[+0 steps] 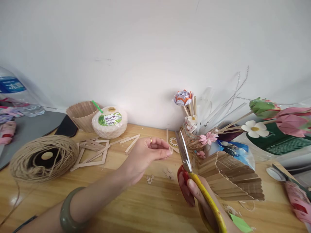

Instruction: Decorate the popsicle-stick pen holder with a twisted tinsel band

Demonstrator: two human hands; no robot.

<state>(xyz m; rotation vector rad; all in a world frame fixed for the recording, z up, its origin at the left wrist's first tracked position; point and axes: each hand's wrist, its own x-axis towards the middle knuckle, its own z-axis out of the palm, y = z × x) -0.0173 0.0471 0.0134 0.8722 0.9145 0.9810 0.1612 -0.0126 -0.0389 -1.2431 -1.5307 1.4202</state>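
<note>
- Beige scrap (171, 149), one, tiny, pinched in left hand (145, 153); thumb and forefinger pressed together, over tabletop (136, 210).
- Yellow-and-red scissors (185, 152), one pair, in right hand (197, 191); fingers curled round the grips, blades upward, narrowly parted, near scrap but apart.
- Below: chips (150, 179), two loose clusters, pieces too small to count.
- On left arm: one ring (151, 139), one bangle (68, 207).
- Beyond left hand: two sticks (132, 144) in a V.
- Further left: one coconut (109, 129) with one green straw (97, 106); one ball of twine (43, 158).
- Slatted baskets, two: left basket (79, 113) partly hidden behind coconut, right basket (230, 176) partly behind right arm.
- Overlapping stick frames (93, 161) beside twine, count unclear.
- Bottle (11, 84), cut off at left edge.
</note>
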